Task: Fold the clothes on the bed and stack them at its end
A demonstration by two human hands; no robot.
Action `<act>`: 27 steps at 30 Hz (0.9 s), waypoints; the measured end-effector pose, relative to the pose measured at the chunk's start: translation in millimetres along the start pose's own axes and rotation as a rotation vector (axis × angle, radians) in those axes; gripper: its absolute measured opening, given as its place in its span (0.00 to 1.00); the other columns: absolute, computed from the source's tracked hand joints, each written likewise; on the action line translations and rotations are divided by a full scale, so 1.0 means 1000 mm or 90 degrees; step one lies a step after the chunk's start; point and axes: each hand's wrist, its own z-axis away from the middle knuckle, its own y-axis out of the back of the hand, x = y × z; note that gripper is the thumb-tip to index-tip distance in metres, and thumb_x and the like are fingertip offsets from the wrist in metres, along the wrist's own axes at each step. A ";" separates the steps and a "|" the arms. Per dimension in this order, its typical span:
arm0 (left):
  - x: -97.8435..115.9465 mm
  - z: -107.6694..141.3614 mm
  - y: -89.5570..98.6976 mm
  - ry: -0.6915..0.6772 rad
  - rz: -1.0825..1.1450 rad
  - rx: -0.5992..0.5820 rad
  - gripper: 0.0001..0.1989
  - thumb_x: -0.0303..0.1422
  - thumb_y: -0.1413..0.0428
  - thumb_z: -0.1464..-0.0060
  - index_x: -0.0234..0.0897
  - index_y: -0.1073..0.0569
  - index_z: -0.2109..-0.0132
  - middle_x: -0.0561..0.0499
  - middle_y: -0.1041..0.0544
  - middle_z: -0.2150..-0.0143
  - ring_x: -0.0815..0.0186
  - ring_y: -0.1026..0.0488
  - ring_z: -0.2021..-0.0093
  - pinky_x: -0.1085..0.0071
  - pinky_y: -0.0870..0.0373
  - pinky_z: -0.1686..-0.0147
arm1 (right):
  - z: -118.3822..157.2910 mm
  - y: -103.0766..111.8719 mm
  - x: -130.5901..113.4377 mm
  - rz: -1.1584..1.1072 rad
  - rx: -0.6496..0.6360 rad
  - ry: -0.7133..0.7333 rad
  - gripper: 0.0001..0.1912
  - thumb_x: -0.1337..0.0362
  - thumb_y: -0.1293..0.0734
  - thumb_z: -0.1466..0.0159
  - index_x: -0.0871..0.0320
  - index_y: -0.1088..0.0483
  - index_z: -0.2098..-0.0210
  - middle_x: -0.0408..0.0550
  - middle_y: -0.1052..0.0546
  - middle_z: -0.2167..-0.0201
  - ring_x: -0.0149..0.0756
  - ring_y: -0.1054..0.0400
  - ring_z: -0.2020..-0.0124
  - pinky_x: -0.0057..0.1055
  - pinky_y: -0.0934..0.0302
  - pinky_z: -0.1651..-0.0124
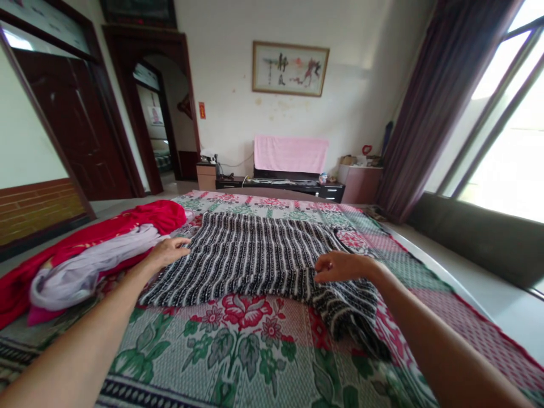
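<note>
A black-and-white striped knit sweater [255,255] lies spread across the bed in front of me. What looks like one of its sleeves [352,317] bends toward me at the lower right. My left hand [168,250] is at the sweater's left edge, its fingers stretched to the right with a gap between them, and no cloth shows in them. On the right side, my right hand [340,266] has its fingers curled in a pinch at the knit, near the fold where the sleeve begins. Its fingertips are partly hidden.
A flowered bedspread [238,351] covers the bed under the sweater. Red cloth [157,212] and a pale grey garment [93,266] are heaped on the left. Beyond the bed stand a low black cabinet [335,192] and a screen draped with a pink cloth [291,153]. A purple curtain [442,96] hangs at right.
</note>
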 end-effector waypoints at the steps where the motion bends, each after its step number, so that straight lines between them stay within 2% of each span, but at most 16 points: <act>1: 0.006 0.004 0.005 -0.018 -0.027 -0.022 0.31 0.44 0.44 0.60 0.38 0.26 0.47 0.47 0.21 0.51 0.57 0.26 0.51 0.70 0.33 0.52 | 0.003 -0.001 -0.008 0.025 -0.009 -0.009 0.18 0.50 0.33 0.43 0.57 0.25 0.64 0.45 0.22 0.68 0.35 0.31 0.67 0.29 0.39 0.64; 3: 0.019 0.017 0.016 -0.069 -0.097 -0.064 0.37 0.46 0.44 0.60 0.34 0.30 0.42 0.41 0.27 0.43 0.53 0.30 0.44 0.66 0.36 0.47 | 0.011 -0.003 -0.022 0.067 -0.011 -0.023 0.22 0.47 0.32 0.45 0.57 0.25 0.60 0.49 0.22 0.63 0.39 0.30 0.63 0.31 0.37 0.60; 5: 0.032 0.033 0.027 -0.122 -0.162 -0.091 0.40 0.48 0.43 0.60 0.32 0.32 0.41 0.37 0.32 0.39 0.50 0.35 0.40 0.62 0.38 0.44 | 0.019 -0.007 -0.034 0.092 -0.007 -0.037 0.30 0.44 0.31 0.48 0.58 0.27 0.53 0.54 0.24 0.55 0.45 0.30 0.56 0.35 0.37 0.53; 6: 0.039 0.043 0.032 -0.155 -0.185 -0.114 0.40 0.49 0.43 0.59 0.33 0.31 0.41 0.38 0.33 0.38 0.49 0.36 0.39 0.61 0.39 0.43 | 0.023 -0.009 -0.039 0.103 -0.006 -0.048 0.35 0.43 0.30 0.50 0.59 0.29 0.49 0.56 0.26 0.51 0.47 0.31 0.52 0.37 0.38 0.51; 8: 0.051 0.065 0.037 -0.221 -0.203 -0.207 0.37 0.51 0.43 0.57 0.38 0.30 0.42 0.41 0.33 0.38 0.51 0.36 0.39 0.62 0.39 0.42 | 0.030 -0.015 -0.048 0.129 -0.011 -0.068 0.42 0.44 0.28 0.53 0.62 0.33 0.44 0.61 0.30 0.47 0.51 0.33 0.49 0.40 0.39 0.47; 10: 0.061 0.085 0.036 -0.247 -0.219 -0.318 0.36 0.49 0.42 0.59 0.42 0.30 0.41 0.44 0.33 0.37 0.52 0.36 0.39 0.63 0.38 0.43 | 0.034 -0.022 -0.053 0.152 -0.017 -0.070 0.41 0.49 0.28 0.52 0.64 0.34 0.44 0.62 0.31 0.47 0.51 0.33 0.48 0.40 0.39 0.47; 12: 0.069 0.101 0.031 -0.250 -0.243 -0.364 0.38 0.45 0.39 0.62 0.43 0.31 0.41 0.44 0.34 0.37 0.51 0.35 0.39 0.63 0.38 0.43 | 0.035 -0.029 -0.056 0.162 -0.010 -0.070 0.36 0.57 0.29 0.51 0.64 0.34 0.45 0.61 0.31 0.48 0.49 0.33 0.49 0.38 0.38 0.48; 14: 0.073 0.111 0.026 -0.247 -0.258 -0.356 0.39 0.40 0.40 0.63 0.41 0.32 0.40 0.43 0.35 0.37 0.51 0.35 0.40 0.63 0.37 0.43 | 0.035 -0.035 -0.056 0.163 0.003 -0.075 0.30 0.63 0.30 0.50 0.63 0.33 0.48 0.59 0.32 0.48 0.46 0.33 0.49 0.35 0.38 0.48; 17: 0.073 0.114 0.019 -0.261 -0.261 -0.330 0.33 0.35 0.46 0.59 0.38 0.30 0.41 0.42 0.33 0.38 0.53 0.34 0.41 0.65 0.38 0.43 | 0.034 -0.044 -0.056 0.173 0.031 -0.071 0.24 0.70 0.32 0.49 0.64 0.31 0.52 0.60 0.31 0.50 0.44 0.32 0.50 0.33 0.39 0.48; 20: 0.067 0.109 0.015 -0.321 -0.257 -0.296 0.29 0.28 0.51 0.57 0.36 0.27 0.45 0.44 0.28 0.43 0.58 0.32 0.43 0.67 0.39 0.43 | 0.035 -0.048 -0.058 0.199 0.074 -0.073 0.20 0.73 0.34 0.46 0.64 0.32 0.53 0.61 0.31 0.50 0.44 0.32 0.51 0.33 0.39 0.49; 22: 0.062 0.103 0.011 -0.339 -0.263 -0.255 0.26 0.26 0.53 0.57 0.35 0.25 0.49 0.44 0.26 0.46 0.58 0.30 0.45 0.67 0.38 0.43 | 0.038 -0.047 -0.059 0.219 0.096 -0.110 0.18 0.73 0.36 0.43 0.64 0.32 0.53 0.62 0.31 0.49 0.46 0.31 0.50 0.34 0.39 0.50; 27: 0.051 0.085 0.003 -0.254 -0.274 -0.117 0.21 0.31 0.55 0.48 0.37 0.23 0.52 0.42 0.20 0.59 0.54 0.24 0.56 0.63 0.33 0.53 | 0.038 -0.041 -0.057 0.223 0.144 -0.223 0.15 0.72 0.43 0.37 0.61 0.31 0.54 0.61 0.27 0.54 0.48 0.28 0.54 0.35 0.38 0.58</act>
